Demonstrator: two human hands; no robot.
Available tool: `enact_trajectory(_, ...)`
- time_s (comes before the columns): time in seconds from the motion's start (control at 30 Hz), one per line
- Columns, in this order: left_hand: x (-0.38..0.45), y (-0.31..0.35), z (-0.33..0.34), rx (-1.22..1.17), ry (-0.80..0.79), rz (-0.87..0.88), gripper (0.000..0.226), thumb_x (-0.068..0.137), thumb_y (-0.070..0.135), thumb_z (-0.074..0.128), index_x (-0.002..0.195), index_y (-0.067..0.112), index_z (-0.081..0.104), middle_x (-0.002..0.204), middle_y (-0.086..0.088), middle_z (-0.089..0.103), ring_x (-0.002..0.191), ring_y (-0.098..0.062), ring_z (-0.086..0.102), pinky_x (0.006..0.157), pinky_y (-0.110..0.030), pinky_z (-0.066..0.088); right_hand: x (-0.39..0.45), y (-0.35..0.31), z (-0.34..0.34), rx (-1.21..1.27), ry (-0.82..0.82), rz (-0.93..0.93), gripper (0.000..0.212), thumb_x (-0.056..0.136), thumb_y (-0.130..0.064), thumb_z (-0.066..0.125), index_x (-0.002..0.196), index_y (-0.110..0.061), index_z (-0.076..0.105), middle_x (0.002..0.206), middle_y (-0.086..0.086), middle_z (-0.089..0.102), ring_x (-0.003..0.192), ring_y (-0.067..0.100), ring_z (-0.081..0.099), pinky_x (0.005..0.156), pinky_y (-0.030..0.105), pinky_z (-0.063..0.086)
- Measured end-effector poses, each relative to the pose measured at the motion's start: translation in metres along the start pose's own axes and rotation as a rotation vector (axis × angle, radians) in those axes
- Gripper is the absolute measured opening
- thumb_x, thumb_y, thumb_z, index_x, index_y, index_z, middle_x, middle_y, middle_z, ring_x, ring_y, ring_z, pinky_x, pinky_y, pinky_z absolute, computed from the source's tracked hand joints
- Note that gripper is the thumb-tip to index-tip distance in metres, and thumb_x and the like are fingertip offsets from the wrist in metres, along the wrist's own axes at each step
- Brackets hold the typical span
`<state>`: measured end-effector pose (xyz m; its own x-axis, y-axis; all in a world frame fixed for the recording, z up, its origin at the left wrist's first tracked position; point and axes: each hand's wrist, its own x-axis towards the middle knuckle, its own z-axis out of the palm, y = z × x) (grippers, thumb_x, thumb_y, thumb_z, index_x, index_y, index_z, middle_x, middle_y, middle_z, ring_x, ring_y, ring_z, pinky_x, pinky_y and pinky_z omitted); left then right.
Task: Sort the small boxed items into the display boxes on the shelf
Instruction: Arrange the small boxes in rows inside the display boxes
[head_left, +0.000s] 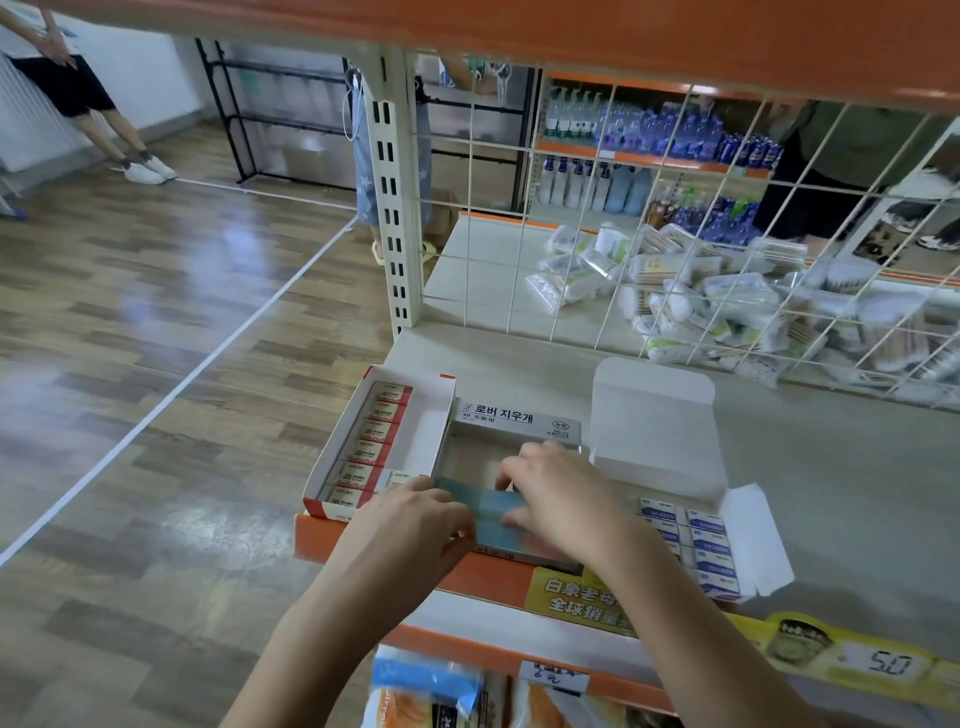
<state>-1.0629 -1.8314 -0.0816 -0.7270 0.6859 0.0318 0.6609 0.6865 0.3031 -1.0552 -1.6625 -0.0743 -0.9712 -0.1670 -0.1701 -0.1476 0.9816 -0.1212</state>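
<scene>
Blue box (493, 512) held at near edge of grey display box (514, 447), mid-shelf (831, 467). Left hand (415, 525) curled round its left end; right hand (558, 493) pinching its right end, fingers bent. Red box (384, 447) at left, half filled. White box (691, 540) at right, flap raised.

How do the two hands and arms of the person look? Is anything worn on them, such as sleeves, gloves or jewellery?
Both forearms are bare as far as the picture shows them: no sleeve reaches into view. The left hand and the right hand wear no gloves. No ring, watch or bracelet shows on the fingers or wrists. The fingernails that show look short, with no polish that I can see.
</scene>
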Motion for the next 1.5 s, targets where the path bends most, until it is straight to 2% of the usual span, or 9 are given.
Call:
enact_trajectory(0.13, -0.001, 0.001, 0.000, 0.008, 0.001, -0.008, 0.026, 0.094, 0.038, 0.048, 0.110, 0.029, 0.066, 0.109, 0.013, 0.065, 0.102, -0.007, 0.050, 0.087, -0.024, 0.045, 0.000, 0.002, -0.002, 0.046, -0.038, -0.016, 0.037, 0.090, -0.040, 0.057, 0.122, -0.020, 0.057, 0.120, 0.003, 0.056, 0.111, 0.021, 0.050, 0.094, 0.034, 0.040)
enact_trajectory(0.33, -0.001, 0.001, 0.000, 0.027, -0.011, -0.013, 0.025, 0.095, 0.037, 0.048, 0.110, 0.030, 0.065, 0.109, 0.013, 0.064, 0.104, -0.008, 0.049, 0.087, -0.025, 0.045, 0.002, 0.000, 0.002, 0.054, 0.017, -0.002, 0.028, 0.092, -0.032, 0.056, 0.118, -0.021, 0.059, 0.118, 0.002, 0.057, 0.112, 0.021, 0.051, 0.094, 0.034, 0.039)
enact_trajectory(0.77, 0.007, 0.005, -0.006, 0.089, -0.078, 0.017, 0.025, 0.095, 0.036, 0.046, 0.113, 0.032, 0.063, 0.113, 0.015, 0.061, 0.105, -0.004, 0.049, 0.086, -0.018, 0.043, 0.009, -0.003, 0.008, -0.074, 0.072, -0.029, 0.028, 0.092, -0.031, 0.054, 0.114, -0.015, 0.060, 0.114, 0.006, 0.059, 0.109, 0.025, 0.050, 0.091, 0.036, 0.039)
enact_trajectory(0.87, 0.021, 0.007, -0.015, 0.105, -0.079, 0.041, 0.023, 0.094, 0.037, 0.047, 0.106, 0.032, 0.065, 0.106, 0.015, 0.063, 0.100, -0.006, 0.052, 0.080, -0.021, 0.045, 0.005, 0.004, -0.001, 0.072, 0.130, -0.033, 0.026, 0.094, -0.033, 0.051, 0.111, -0.015, 0.061, 0.111, 0.004, 0.059, 0.108, 0.020, 0.051, 0.092, 0.034, 0.043)
enact_trajectory(0.97, 0.046, 0.016, -0.025, 0.128, -0.031, 0.080, 0.021, 0.093, 0.037, 0.050, 0.104, 0.030, 0.066, 0.103, 0.010, 0.064, 0.097, -0.011, 0.056, 0.080, -0.027, 0.046, -0.006, 0.022, -0.019, 0.136, 0.258, -0.047, 0.027, 0.093, -0.033, 0.052, 0.114, -0.017, 0.060, 0.113, -0.001, 0.058, 0.106, 0.015, 0.051, 0.092, 0.025, 0.041)
enact_trajectory(1.1, 0.088, 0.051, -0.034, 0.206, 0.032, 0.198, 0.029, 0.094, 0.040, 0.046, 0.119, 0.030, 0.058, 0.114, 0.006, 0.061, 0.107, -0.015, 0.052, 0.089, -0.029, 0.042, -0.035, 0.063, -0.041, 0.168, 0.344, 0.076, 0.033, 0.090, -0.027, 0.058, 0.122, -0.018, 0.056, 0.122, -0.003, 0.054, 0.110, 0.014, 0.052, 0.091, 0.023, 0.039)
enact_trajectory(1.23, 0.130, 0.109, -0.028, 0.236, 0.072, 0.355, 0.033, 0.096, 0.042, 0.041, 0.123, 0.030, 0.055, 0.121, 0.004, 0.058, 0.115, -0.017, 0.048, 0.093, -0.032, 0.039, -0.078, 0.115, -0.048, 0.133, 0.357, 0.278, 0.035, 0.091, -0.028, 0.058, 0.125, -0.019, 0.054, 0.129, -0.003, 0.050, 0.114, 0.014, 0.050, 0.090, 0.026, 0.040)
enact_trajectory(1.33, 0.157, 0.163, -0.016, 0.287, 0.067, 0.470, 0.035, 0.097, 0.042, 0.039, 0.126, 0.029, 0.052, 0.121, 0.002, 0.056, 0.116, -0.019, 0.047, 0.092, -0.032, 0.039, -0.119, 0.157, -0.047, 0.125, 0.317, 0.445, 0.037, 0.091, -0.028, 0.058, 0.126, -0.019, 0.053, 0.131, 0.000, 0.049, 0.120, 0.017, 0.046, 0.098, 0.031, 0.039)
enact_trajectory(1.5, 0.185, 0.254, 0.008, 0.298, 0.002, 0.637, 0.039, 0.095, 0.043, 0.042, 0.129, 0.026, 0.049, 0.122, -0.002, 0.054, 0.117, -0.023, 0.046, 0.087, -0.033, 0.041, -0.199, 0.217, -0.037, 0.158, 0.259, 0.674, 0.040, 0.089, -0.030, 0.061, 0.125, -0.016, 0.054, 0.127, 0.006, 0.050, 0.117, 0.023, 0.048, 0.097, 0.032, 0.039)
